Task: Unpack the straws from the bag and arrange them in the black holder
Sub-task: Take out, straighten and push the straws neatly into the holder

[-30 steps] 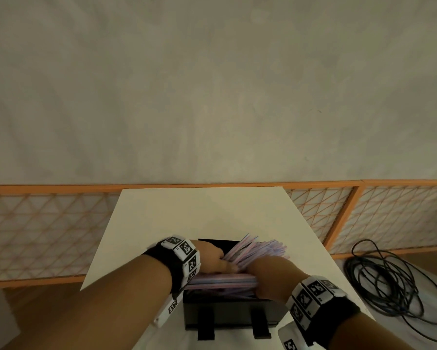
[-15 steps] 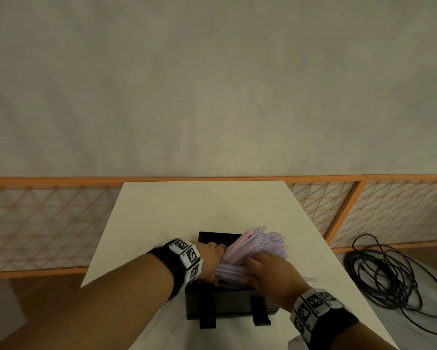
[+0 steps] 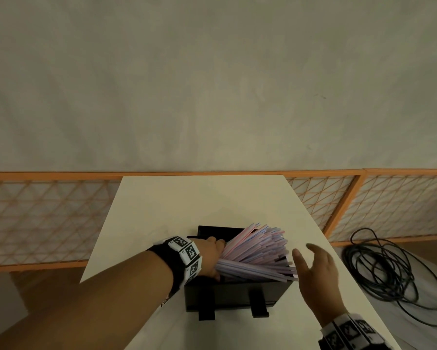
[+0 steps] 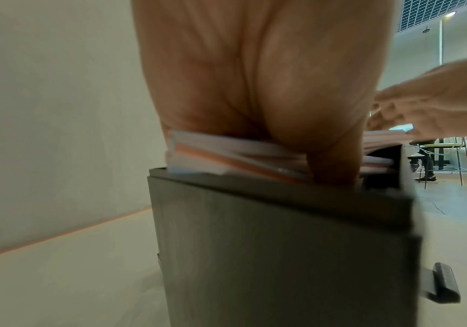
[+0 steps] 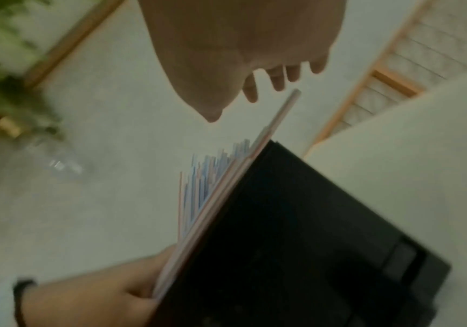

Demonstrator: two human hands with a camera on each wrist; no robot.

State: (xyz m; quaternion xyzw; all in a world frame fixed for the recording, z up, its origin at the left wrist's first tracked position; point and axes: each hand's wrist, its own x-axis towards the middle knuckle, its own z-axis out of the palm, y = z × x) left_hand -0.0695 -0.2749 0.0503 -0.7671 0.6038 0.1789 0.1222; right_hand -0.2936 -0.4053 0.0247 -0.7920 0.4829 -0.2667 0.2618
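Observation:
A black holder (image 3: 233, 296) (image 4: 277, 247) (image 5: 296, 243) stands on the white table (image 3: 187, 205). A bundle of pink, blue and white straws (image 3: 256, 253) (image 4: 226, 154) (image 5: 218, 188) lies across its top, fanned out toward the right. My left hand (image 3: 211, 258) (image 4: 257, 88) (image 5: 92, 298) grips the left end of the bundle at the holder's left side. My right hand (image 3: 316, 269) (image 5: 243, 44) hovers just right of the straw tips, fingers spread and holding nothing. No bag is in view.
An orange lattice fence (image 3: 35, 218) runs behind the table. A coil of black cable (image 3: 386, 274) lies on the floor to the right. In the left wrist view, chairs (image 4: 451, 159) stand in the background.
My right hand has let go of the straws and pulled back to the right. The straws now fan out more, held only by my left hand.

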